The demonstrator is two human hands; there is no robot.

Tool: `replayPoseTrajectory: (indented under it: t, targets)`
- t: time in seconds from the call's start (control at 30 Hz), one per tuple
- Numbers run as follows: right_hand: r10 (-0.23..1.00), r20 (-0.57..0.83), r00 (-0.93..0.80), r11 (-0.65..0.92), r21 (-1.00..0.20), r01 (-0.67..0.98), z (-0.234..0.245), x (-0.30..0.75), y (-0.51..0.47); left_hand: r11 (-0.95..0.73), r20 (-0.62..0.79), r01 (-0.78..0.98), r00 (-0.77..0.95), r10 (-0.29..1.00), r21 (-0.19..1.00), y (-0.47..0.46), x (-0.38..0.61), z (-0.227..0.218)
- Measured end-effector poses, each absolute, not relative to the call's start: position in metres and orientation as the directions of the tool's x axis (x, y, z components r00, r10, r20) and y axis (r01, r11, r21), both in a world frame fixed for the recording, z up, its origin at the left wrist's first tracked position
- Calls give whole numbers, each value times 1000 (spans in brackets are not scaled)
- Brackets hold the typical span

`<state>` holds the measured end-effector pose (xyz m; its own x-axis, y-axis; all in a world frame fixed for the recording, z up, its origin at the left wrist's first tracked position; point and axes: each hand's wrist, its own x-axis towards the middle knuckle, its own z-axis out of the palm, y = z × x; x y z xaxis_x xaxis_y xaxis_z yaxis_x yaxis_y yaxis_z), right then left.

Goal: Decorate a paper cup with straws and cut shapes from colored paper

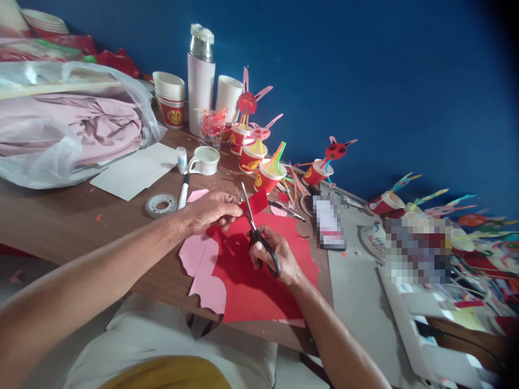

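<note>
My left hand (214, 209) pinches a small piece of red paper (258, 201) by its left end, above the table. Black-handled scissors (265, 249) are in my right hand (279, 254), with fingers and thumb in the loops. Their blades point up and away from me and cross the red piece close to my left fingertips; whether they are cutting into it I cannot tell. Below both hands lies a large sheet of red paper (267, 297). Cut pink paper (206, 270) sticks out at its left side.
Behind my hands stand red paper cups with straws (271, 172), some topped with paper faces. A white mug (205, 161), tape roll (161, 205), marker (184, 190) and glue stick (181, 160) are to the left. A phone (329, 221) lies right. A plastic bag (73, 129) fills the far left.
</note>
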<state>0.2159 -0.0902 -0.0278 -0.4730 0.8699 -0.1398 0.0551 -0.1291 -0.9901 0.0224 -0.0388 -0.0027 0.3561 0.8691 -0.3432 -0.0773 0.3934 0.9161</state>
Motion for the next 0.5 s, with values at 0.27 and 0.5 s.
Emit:
replayPoseTrajectory:
  t: [0.27,0.5]
  targets:
    - [870,-144,-472,-137,-989,50,-27,216,-90,383,-331,-77,370,868,920,-35,20,-8]
    - [871,-155,-466,-141,-988,67,-27,216,-90,405,-354,-72,368,860,911,-36,19,-7]
